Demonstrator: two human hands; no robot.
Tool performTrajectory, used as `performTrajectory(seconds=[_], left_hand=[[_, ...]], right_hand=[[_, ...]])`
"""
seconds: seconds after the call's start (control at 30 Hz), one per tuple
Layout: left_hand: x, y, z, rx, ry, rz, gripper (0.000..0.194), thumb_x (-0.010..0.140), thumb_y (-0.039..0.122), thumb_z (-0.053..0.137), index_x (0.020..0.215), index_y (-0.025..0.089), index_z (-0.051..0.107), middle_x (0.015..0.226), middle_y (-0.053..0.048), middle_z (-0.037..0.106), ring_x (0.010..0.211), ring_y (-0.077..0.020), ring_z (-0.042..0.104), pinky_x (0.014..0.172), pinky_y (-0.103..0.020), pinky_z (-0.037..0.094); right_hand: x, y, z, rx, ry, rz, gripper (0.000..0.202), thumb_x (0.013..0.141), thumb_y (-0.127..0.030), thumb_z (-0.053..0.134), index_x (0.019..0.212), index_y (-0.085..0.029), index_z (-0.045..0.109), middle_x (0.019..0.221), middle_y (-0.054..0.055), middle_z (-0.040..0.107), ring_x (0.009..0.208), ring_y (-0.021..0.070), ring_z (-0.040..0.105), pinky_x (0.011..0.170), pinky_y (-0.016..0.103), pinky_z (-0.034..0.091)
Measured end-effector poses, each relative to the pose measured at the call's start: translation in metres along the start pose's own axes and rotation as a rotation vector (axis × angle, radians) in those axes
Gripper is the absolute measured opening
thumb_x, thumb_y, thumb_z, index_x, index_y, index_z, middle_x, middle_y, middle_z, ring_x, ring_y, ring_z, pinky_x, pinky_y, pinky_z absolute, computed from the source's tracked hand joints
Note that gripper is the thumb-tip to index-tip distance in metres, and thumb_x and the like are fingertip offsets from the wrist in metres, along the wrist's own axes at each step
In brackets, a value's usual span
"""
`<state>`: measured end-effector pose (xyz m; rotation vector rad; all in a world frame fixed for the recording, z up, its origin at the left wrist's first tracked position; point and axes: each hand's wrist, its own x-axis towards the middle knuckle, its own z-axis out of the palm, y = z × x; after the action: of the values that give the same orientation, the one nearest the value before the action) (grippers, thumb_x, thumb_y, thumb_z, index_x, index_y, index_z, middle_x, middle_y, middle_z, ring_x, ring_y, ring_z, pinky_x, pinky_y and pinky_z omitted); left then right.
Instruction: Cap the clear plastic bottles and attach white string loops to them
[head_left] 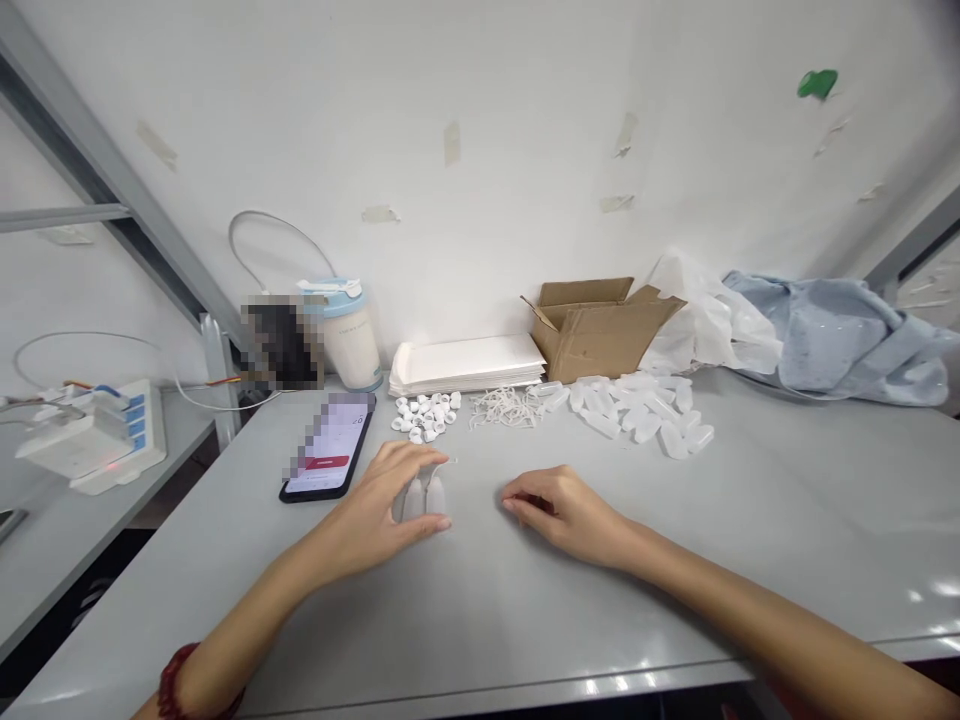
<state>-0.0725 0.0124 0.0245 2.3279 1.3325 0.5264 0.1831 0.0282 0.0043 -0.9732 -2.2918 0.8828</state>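
Gray surface [750,540] meets white wall [510,120] behind the cardboard box [607,340]. Left of the box lie a paper stack [472,362], caps [427,415] and phone [337,440]; loose bottles [637,415] crowd its front. The front edge [585,685] runs well before it. Two frosted, tapered bottles [436,498] sit front-left of the box, within the parted grip of the left hand [375,505]; the right hand [562,505] is drawn together, contents impossible to tell.

the single head view looks forward and down from close above the counter's [465,620] near side, facing the wall [517,90] behind.
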Motion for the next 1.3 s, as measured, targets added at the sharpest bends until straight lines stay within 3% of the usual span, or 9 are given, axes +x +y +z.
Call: performTrajectory(seconds=[0.13,0.33,0.5,0.67,0.87,1.1,1.3], left_hand=[[0.026,-0.002,-0.003,0.057,0.041,0.038,0.038,0.083,0.041,0.056,0.116,0.023,0.055,0.118,-0.008,0.057,0.116,-0.0260,0.044,0.096,-0.042,0.041],[0.085,-0.007,0.004,0.183,0.114,0.103,0.018,0.083,0.024,0.051,0.094,0.017,0.064,0.097,-0.008,0.065,0.101,-0.0255,0.051,0.088,-0.041,0.043],[0.122,-0.005,0.014,0.284,0.150,0.142,0.017,0.081,0.016,0.049,0.085,0.015,0.065,0.088,-0.009,0.066,0.093,-0.0253,0.051,0.083,-0.039,0.043],[0.137,0.003,0.022,0.314,0.145,0.124,0.017,0.080,0.017,0.048,0.081,0.015,0.065,0.083,-0.008,0.066,0.088,-0.0253,0.051,0.079,-0.037,0.043],[0.142,0.008,0.027,0.309,0.125,0.079,0.014,0.077,0.025,0.053,0.072,0.017,0.063,0.073,-0.006,0.066,0.082,-0.0255,0.052,0.073,-0.036,0.043],[0.151,0.010,0.018,0.304,0.196,0.035,0.019,0.079,0.020,0.046,0.077,0.016,0.065,0.077,-0.007,0.067,0.085,-0.0245,0.054,0.076,-0.035,0.043],[0.172,0.012,0.023,0.378,0.143,0.081,0.026,0.080,0.019,0.046,0.092,0.012,0.068,0.082,-0.011,0.068,0.085,-0.0259,0.055,0.081,-0.038,0.042]], right_hand=[[0.001,0.002,-0.002,-0.013,0.000,-0.013,0.020,0.085,-0.016,0.048,0.080,-0.015,0.067,0.069,0.002,0.065,0.060,0.0106,0.054,0.060,0.021,0.040],[0.004,0.013,-0.013,-0.062,0.072,0.024,0.021,0.087,-0.019,0.047,0.080,-0.015,0.066,0.071,0.003,0.067,0.061,0.0112,0.056,0.061,0.022,0.042],[0.010,0.036,-0.027,-0.326,0.217,-0.038,0.020,0.089,-0.017,0.045,0.086,-0.014,0.065,0.076,0.006,0.066,0.065,0.0134,0.056,0.063,0.025,0.043],[0.016,0.055,-0.043,-0.752,0.209,-0.068,0.022,0.088,-0.012,0.043,0.101,-0.011,0.061,0.094,0.013,0.063,0.089,0.0221,0.055,0.072,0.031,0.044],[0.022,0.070,-0.049,-0.956,0.141,0.016,0.040,0.086,-0.003,0.037,0.124,-0.009,0.049,0.130,0.017,0.050,0.117,0.0294,0.041,0.085,0.040,0.038],[0.023,0.074,-0.046,-0.990,0.106,0.053,0.045,0.085,0.000,0.034,0.127,-0.010,0.047,0.133,0.017,0.048,0.121,0.0296,0.038,0.087,0.041,0.032],[0.023,0.073,-0.047,-1.003,0.100,0.058,0.045,0.083,0.001,0.037,0.125,-0.010,0.048,0.129,0.018,0.050,0.118,0.0291,0.040,0.086,0.040,0.032]])
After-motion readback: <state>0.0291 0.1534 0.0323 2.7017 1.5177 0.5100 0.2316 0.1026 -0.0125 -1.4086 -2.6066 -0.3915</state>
